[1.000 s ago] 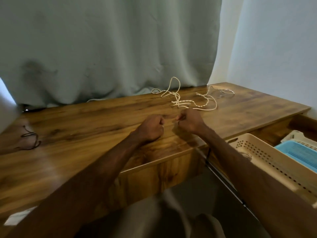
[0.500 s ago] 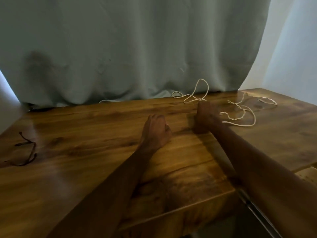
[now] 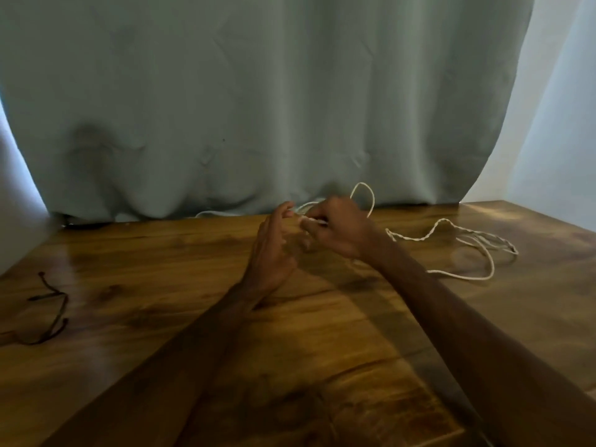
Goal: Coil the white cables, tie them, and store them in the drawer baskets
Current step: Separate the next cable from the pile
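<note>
Right hand (image 3: 338, 230) pinches the thin white twisted cable (image 3: 416, 237) near the back edge of the brown wooden worktop (image 3: 161, 317). The cable's slack trails toward the back right corner. Left hand (image 3: 274, 246) is just beside it, fingers loosely extended, holding nothing. A thin dark cord (image 3: 61, 304) lies at the left edge.

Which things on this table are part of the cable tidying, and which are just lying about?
For the job: white cable, pinched in the right hand; left hand beside it.
Lying about: dark cord at the left of the table; curtain behind.
</note>
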The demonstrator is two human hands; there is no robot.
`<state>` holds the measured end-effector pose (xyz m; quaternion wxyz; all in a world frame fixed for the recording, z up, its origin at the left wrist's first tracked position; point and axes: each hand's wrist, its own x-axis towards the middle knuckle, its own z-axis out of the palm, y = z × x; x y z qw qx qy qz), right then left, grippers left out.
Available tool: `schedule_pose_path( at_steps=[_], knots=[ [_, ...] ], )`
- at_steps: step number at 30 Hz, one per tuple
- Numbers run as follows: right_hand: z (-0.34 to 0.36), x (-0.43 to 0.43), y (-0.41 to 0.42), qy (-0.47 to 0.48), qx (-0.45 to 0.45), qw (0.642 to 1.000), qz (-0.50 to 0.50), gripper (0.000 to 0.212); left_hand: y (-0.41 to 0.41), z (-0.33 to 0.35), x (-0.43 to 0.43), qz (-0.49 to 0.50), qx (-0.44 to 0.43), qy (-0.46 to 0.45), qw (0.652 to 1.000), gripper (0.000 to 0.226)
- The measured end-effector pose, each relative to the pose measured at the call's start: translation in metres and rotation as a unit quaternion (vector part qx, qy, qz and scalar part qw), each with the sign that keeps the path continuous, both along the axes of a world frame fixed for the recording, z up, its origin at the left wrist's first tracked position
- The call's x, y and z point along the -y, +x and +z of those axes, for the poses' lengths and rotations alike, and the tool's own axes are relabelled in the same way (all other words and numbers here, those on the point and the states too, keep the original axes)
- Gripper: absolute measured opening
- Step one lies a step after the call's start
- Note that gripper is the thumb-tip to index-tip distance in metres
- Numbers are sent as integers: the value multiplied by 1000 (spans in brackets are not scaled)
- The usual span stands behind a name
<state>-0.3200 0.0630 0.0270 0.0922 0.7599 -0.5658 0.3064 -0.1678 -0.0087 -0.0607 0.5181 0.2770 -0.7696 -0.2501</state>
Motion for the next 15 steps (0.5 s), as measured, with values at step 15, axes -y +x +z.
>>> schedule_pose_path(
  at_steps=[15],
  knots=[
    [-3,-28,-10,-384,331,862,-18,32,25,-15,54,173,64,-41,982,29]
  ],
)
